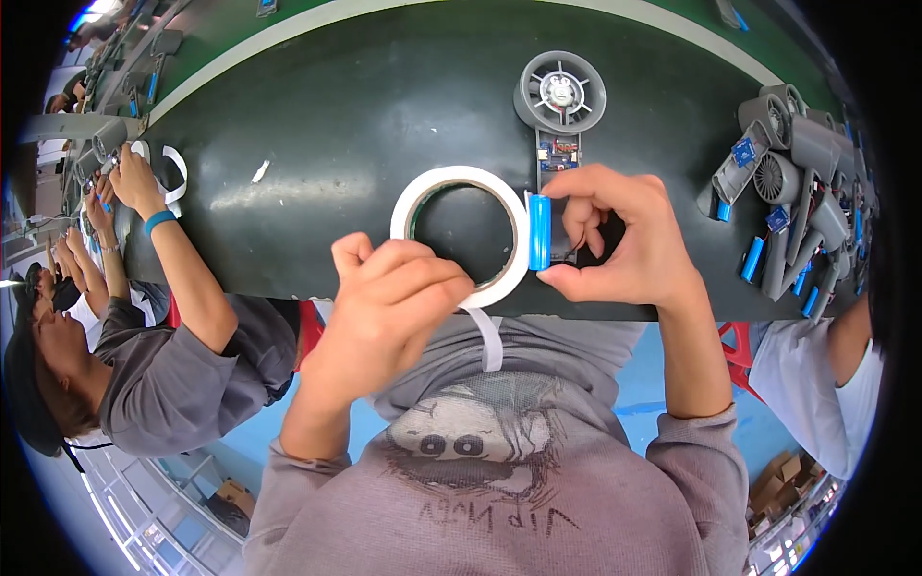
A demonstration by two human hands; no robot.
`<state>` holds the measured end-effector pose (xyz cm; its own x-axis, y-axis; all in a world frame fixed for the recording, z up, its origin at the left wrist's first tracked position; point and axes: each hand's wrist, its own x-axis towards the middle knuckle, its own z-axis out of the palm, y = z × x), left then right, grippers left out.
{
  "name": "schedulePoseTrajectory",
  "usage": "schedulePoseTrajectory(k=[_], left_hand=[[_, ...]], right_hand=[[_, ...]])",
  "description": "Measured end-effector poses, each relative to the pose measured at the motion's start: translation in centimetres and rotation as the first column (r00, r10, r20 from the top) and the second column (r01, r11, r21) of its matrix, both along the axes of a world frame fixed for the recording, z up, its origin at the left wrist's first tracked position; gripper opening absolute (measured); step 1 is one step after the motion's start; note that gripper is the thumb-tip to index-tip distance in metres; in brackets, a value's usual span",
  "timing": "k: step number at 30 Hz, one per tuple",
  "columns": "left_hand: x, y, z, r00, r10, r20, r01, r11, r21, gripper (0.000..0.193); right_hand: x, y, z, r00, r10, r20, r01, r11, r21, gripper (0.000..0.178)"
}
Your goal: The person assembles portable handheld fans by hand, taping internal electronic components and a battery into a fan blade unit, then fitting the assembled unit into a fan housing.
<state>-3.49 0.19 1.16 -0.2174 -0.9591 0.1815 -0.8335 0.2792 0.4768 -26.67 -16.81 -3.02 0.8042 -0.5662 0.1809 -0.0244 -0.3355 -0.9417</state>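
My left hand [394,300] is closed on the near left rim of a roll of white tape [459,175], which lies flat side up at the table's near edge. From its near side a loose tape strip [492,344] hangs down. My right hand [639,245] pinches a blue cylindrical battery [541,233] by its two ends, between thumb and index finger. The battery stands against the roll's right edge. Just beyond it lies a grey fan unit [523,104] with a round bladed head and an open handle showing a small circuit board [559,154]. My right hand partly hides that handle.
Grey fan housings [812,154] with blue batteries are heaped at the right end of the dark table [327,125]. A white scrap [260,172] lies left of centre. At the left, a co-worker's hand [137,182] works near a white ring. Another person's sleeve [802,394] shows at right.
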Motion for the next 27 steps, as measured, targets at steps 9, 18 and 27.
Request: schedulePoseTrajectory(k=[9,18,27], left_hand=[[-4.3,2.9,-1.0,0.988,0.149,-0.048,-0.153,0.981,-0.115,0.026],[-0.5,-4.2,0.1,0.948,0.237,-0.213,-0.271,0.952,-0.146,0.038],[-1.5,-15.0,-1.2,0.956,0.032,-0.290,-0.078,0.986,-0.149,0.052]], right_hand=[[-0.4,0.3,0.1,0.947,-0.322,-0.008,0.322,0.947,0.013,0.066],[-1.3,-1.1,-0.4,0.971,-0.132,0.197,0.040,0.910,0.412,0.056],[-1.6,-1.6,5.0,0.960,-0.032,-0.279,-0.038,0.969,-0.242,0.047]])
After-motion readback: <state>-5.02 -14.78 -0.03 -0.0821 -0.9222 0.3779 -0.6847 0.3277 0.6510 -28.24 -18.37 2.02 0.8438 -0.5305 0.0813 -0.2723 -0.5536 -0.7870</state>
